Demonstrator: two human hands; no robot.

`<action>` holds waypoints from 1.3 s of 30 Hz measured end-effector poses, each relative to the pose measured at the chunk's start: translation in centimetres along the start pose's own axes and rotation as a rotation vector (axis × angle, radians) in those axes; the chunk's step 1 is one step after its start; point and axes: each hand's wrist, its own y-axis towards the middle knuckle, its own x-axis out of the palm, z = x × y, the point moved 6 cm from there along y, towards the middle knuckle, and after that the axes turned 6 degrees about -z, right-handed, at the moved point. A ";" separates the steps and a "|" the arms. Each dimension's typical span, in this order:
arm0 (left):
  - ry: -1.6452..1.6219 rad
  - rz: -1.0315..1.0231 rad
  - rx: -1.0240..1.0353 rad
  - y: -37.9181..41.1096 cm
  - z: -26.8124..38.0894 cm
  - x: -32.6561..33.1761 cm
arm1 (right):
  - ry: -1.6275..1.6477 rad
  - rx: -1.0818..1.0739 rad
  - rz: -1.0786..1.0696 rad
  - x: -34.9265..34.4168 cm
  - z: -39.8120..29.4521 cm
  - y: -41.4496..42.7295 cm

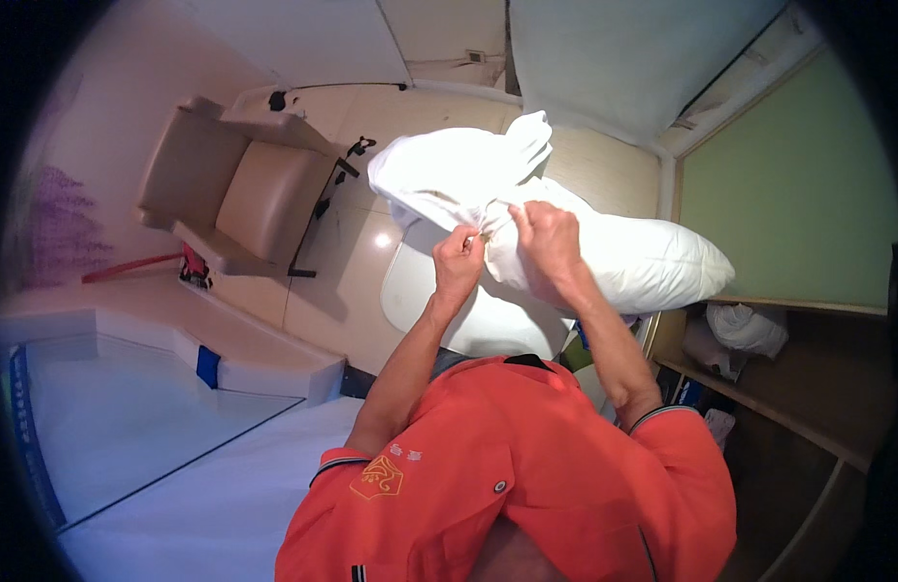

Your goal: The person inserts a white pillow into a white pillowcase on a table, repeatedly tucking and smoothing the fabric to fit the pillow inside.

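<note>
A plump white pillow [631, 262] stretches to the right in front of my body. Loose white cloth [449, 167], which looks like a pillowcase, bunches up at its left end. My left hand [458, 263] pinches the gathered cloth edge between thumb and fingers. Close beside it, my right hand [551, 236] grips the fabric near the pillow's left end, knuckles upward. Folds hide the fingertips of my right hand and whatever lies inside the bunched part. Beneath the bundle is a smooth white seat or stool top [420, 291], partly covered.
A beige armchair [267, 196] stands on the tiled floor [325, 291] to the left. Open shelving [805, 407] at the lower right holds a white plastic bag [747, 327]. A green panel [791, 196] rises at the right. A glass-topped counter [165, 407] is at the lower left.
</note>
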 end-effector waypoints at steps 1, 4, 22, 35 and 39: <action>0.025 -0.017 -0.053 -0.9 -2.1 0.1 | -0.007 -0.006 -0.020 1.8 -0.1 -1.2; -0.010 0.006 -0.222 -4.2 -7.2 0.1 | -0.017 -0.034 -0.146 6.7 -0.2 -4.1; 0.217 0.026 0.063 -5.3 -2.1 0.0 | 0.074 0.041 -0.239 9.0 1.4 -5.3; 0.184 -0.053 -0.145 -8.0 -4.9 0.1 | 0.761 0.594 -0.406 13.2 4.8 -6.1; 0.185 -0.047 -0.143 -9.1 -5.8 0.0 | 1.290 0.872 -0.424 15.7 5.7 -6.0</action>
